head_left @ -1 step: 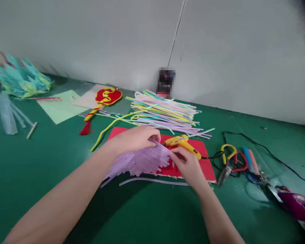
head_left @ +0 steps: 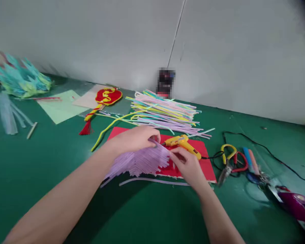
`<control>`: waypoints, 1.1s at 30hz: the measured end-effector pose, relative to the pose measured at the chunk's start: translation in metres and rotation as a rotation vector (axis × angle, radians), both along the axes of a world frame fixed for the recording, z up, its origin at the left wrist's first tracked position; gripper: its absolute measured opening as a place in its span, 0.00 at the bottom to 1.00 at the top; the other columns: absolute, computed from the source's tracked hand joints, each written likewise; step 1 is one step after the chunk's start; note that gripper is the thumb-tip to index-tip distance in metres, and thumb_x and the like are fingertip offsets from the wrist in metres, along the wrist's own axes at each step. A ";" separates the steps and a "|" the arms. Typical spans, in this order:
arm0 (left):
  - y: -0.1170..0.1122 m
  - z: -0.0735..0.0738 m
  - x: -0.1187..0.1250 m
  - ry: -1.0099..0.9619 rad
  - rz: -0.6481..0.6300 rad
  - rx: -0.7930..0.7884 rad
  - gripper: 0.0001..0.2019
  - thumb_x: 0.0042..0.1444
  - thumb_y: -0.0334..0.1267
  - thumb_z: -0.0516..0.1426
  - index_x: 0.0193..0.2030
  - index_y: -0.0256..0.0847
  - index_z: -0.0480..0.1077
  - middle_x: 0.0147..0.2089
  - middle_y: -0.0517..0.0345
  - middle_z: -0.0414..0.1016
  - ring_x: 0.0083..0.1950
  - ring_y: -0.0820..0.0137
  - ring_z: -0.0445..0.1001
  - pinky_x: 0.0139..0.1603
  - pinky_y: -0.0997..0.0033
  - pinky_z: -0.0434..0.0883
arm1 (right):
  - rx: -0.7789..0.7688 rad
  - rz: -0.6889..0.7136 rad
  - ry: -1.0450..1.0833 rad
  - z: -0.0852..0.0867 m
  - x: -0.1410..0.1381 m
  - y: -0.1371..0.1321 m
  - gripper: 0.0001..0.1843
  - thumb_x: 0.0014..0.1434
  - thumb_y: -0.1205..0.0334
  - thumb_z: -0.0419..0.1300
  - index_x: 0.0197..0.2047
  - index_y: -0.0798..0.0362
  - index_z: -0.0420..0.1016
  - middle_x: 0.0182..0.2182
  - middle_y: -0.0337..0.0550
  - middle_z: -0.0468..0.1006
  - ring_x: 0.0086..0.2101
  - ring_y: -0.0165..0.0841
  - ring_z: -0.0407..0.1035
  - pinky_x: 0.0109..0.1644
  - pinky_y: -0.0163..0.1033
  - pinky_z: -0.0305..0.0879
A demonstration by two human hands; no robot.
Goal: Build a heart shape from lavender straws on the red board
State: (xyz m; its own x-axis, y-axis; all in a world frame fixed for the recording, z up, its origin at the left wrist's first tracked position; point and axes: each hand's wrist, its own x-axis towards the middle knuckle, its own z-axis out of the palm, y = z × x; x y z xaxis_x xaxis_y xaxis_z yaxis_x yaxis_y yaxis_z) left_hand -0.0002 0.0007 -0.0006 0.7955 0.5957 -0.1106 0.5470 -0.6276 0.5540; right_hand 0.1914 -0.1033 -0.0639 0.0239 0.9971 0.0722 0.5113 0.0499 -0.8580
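Observation:
A lilac leaf-shaped piece (head_left: 139, 161) made of several pipe cleaners lies partly on a red sheet (head_left: 205, 162) on the green table. My left hand (head_left: 134, 139) rests on top of it, with the fingertips pinched at its upper right end. My right hand (head_left: 189, 166) is closed on the piece's right edge, thumb and fingers pressed together. A yellow glue gun (head_left: 184, 142) lies on the red sheet just beyond my right hand. One loose lilac pipe cleaner (head_left: 155, 181) lies along the sheet's near edge.
A pile of pastel pipe cleaners (head_left: 165, 112) lies behind the red sheet. A red and yellow ornament with a tassel (head_left: 108, 96), green paper (head_left: 61, 106) and a teal fringed piece (head_left: 20, 78) are at the left. Pliers and scissors (head_left: 230, 159), a black cable (head_left: 269, 149) and a purple object (head_left: 297, 205) are at the right.

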 end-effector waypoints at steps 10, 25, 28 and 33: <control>0.001 -0.006 0.000 0.055 0.016 -0.029 0.07 0.52 0.32 0.55 0.38 0.41 0.72 0.39 0.60 0.75 0.40 0.70 0.71 0.36 0.73 0.61 | -0.135 0.005 0.015 0.001 -0.002 -0.003 0.14 0.59 0.51 0.55 0.31 0.52 0.72 0.24 0.39 0.75 0.19 0.27 0.63 0.26 0.34 0.63; -0.001 -0.009 -0.001 0.076 0.060 0.089 0.11 0.53 0.31 0.54 0.42 0.42 0.73 0.43 0.57 0.75 0.45 0.67 0.71 0.42 0.71 0.64 | -0.224 -0.057 -0.054 -0.008 -0.001 0.000 0.14 0.58 0.50 0.55 0.30 0.51 0.73 0.14 0.34 0.69 0.15 0.28 0.61 0.22 0.33 0.57; -0.005 -0.003 -0.001 0.112 0.093 0.114 0.11 0.54 0.30 0.53 0.42 0.41 0.72 0.44 0.56 0.75 0.46 0.67 0.72 0.42 0.71 0.65 | -0.227 -0.056 -0.073 -0.008 -0.001 -0.001 0.15 0.57 0.50 0.55 0.30 0.51 0.72 0.12 0.33 0.65 0.15 0.28 0.59 0.22 0.34 0.56; -0.020 0.007 0.001 0.150 0.135 0.199 0.09 0.59 0.33 0.51 0.40 0.38 0.72 0.41 0.53 0.76 0.42 0.65 0.74 0.40 0.69 0.67 | -0.133 -0.096 -0.142 -0.009 0.001 0.001 0.15 0.53 0.49 0.59 0.24 0.52 0.70 0.13 0.32 0.63 0.15 0.26 0.54 0.20 0.33 0.51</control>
State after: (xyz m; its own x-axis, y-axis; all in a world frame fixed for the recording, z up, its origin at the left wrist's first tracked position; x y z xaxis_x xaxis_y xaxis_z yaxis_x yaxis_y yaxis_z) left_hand 0.0008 -0.0195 0.0062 0.6910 0.7171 -0.0913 0.6997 -0.6317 0.3336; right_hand 0.1926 -0.1026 -0.0726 0.1183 0.9917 -0.0509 0.6248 -0.1141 -0.7724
